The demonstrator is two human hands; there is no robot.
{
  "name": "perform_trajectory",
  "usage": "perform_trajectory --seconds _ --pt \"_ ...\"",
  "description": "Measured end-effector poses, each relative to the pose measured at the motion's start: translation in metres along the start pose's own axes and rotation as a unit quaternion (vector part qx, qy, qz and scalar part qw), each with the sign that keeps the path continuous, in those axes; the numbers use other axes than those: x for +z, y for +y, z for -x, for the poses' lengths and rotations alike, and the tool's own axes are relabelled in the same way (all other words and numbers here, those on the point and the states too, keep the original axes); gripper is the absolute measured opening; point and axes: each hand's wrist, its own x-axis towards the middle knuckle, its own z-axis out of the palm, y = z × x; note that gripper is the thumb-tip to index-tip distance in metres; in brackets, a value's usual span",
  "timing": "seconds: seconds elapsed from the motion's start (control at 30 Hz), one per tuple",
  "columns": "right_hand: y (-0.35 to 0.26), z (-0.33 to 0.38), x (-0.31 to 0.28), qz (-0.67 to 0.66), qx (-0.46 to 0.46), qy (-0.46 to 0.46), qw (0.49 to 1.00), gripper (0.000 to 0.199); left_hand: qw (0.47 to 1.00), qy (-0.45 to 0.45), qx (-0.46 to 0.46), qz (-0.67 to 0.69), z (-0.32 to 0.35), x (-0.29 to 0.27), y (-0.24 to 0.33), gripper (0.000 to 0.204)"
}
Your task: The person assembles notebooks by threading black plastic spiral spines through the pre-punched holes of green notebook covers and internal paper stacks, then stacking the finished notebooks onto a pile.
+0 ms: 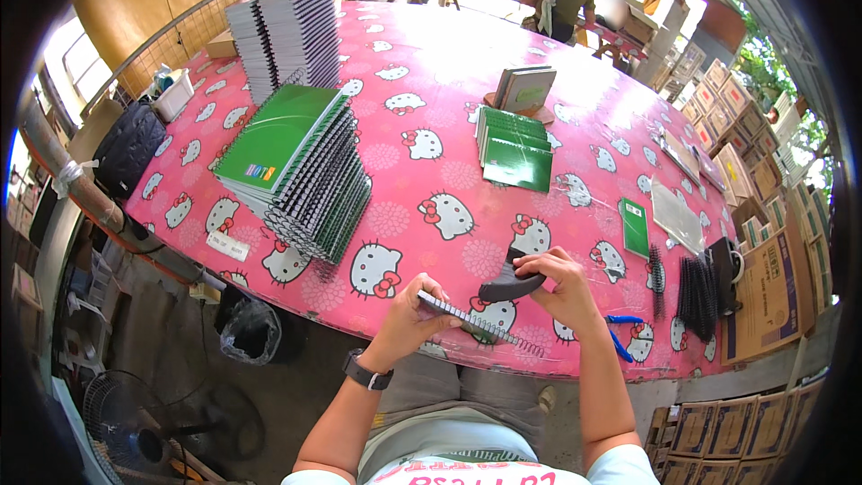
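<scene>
My left hand [411, 325] grips a small notebook [449, 307] on edge near the table's front, thumb and fingers pinching its left end. A wire coil [525, 345] runs along the notebook's spine, and its free end sticks out to the right. In my right hand [566, 284] is a black curved tool [512, 288], held just above and beyond the notebook; its exact kind is unclear. Blue-handled pliers [620, 338] lie to the right of my right forearm. Beyond them rest a bundle of black coils [697, 298] and a small green notebook [635, 227].
Tall stacks of spiral notebooks [292, 166] stand on the left of the pink patterned table [386, 184]. Small green covers [516, 148] sit mid-table. A clear plastic sheet [675, 216] lies at right. Cartons [768, 292] line the right; a fan [126, 422] stands lower left. Another person [561, 0] is far off.
</scene>
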Motion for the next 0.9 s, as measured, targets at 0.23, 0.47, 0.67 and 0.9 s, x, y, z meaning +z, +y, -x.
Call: perform_trajectory --seconds 0.23,0.47,0.67,0.9 --pt "-0.019 -0.001 0.014 -0.056 -0.013 -0.048 0.997 0.037 1.0 0.001 0.005 -0.017 0.005 0.0 0.002 0.036" --pt "-0.003 0.009 -0.005 0.208 -0.049 0.035 0.976 0.044 0.998 -0.006 0.001 -0.064 0.0 0.005 0.013 0.038" --pt "-0.085 0.009 0.034 -0.097 -0.05 0.045 0.993 0.029 0.945 0.022 0.123 -0.302 -0.007 0.029 0.054 0.035" --pt "-0.089 0.006 0.028 -0.107 -0.095 0.024 0.989 0.022 0.978 0.024 0.07 -0.194 -0.002 0.025 0.082 0.029"
